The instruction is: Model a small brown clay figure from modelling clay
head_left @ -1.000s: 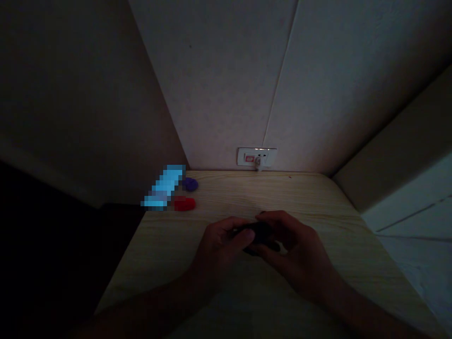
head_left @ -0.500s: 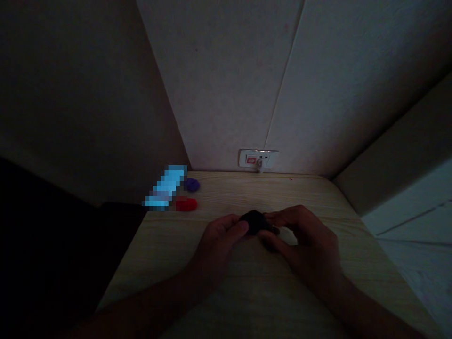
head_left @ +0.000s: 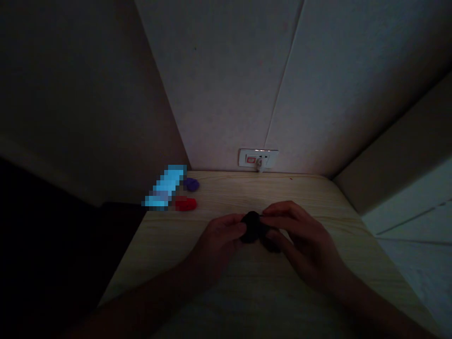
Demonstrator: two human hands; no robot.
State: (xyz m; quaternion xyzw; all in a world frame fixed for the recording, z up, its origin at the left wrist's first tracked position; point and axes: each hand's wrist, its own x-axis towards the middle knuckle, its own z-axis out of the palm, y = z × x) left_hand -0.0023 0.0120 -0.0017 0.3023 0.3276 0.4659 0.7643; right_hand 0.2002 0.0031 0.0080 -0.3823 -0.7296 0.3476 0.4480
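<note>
A black, soft-looking lump (head_left: pixel 251 227), perhaps modelling clay, is held between both hands above the middle of the table. My left hand (head_left: pixel 221 240) is closed on its left side, with the thumb in front. From the right, my right hand (head_left: pixel 307 240) pinches the lump's narrower right part between thumb and fingers. A second dark part (head_left: pixel 270 244) shows below the right fingertips; whether it is joined to the lump I cannot tell in this dim light.
On the back left of the wooden table (head_left: pixel 300 188) lie a red lump (head_left: pixel 186 204) and a purple lump (head_left: pixel 192 184). Beside them is a bright, pixelated rectangle (head_left: pixel 165 187). A wall socket (head_left: pixel 258 158) with a plug is just behind the table's back edge.
The right fingers have shifted and straightened over the black lump, which has turned slightly. A pale thing seen under the right hand before is now out of sight.
</note>
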